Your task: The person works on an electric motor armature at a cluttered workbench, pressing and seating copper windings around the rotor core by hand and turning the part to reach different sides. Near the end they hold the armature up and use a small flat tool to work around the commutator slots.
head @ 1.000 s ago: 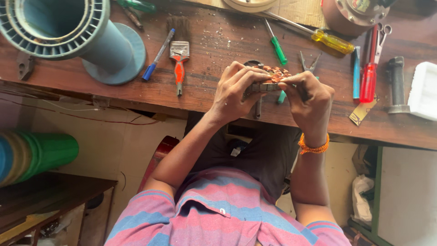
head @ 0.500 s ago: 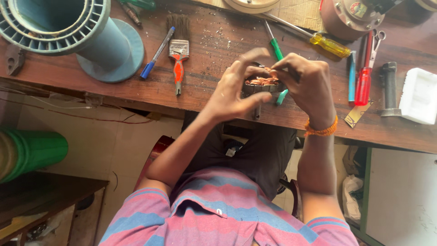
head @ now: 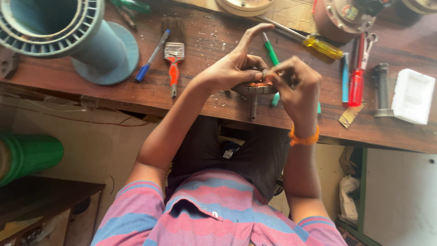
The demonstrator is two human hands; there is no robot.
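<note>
A worn wooden workbench (head: 191, 98) is carrying a blue-grey spool (head: 68, 32), a paintbrush (head: 174, 54), a blue pen (head: 151, 57), green (head: 271, 52) and yellow-handled (head: 321, 46) screwdrivers, red-handled pliers (head: 356, 84) and a white tray (head: 412, 96).

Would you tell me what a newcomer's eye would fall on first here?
Both hands, the left hand and right hand, meet at the bench's front edge around a small round metal part with copper windings. At far left stands a big blue ribbed spool; a yellow-handled screwdriver lies behind.
</note>
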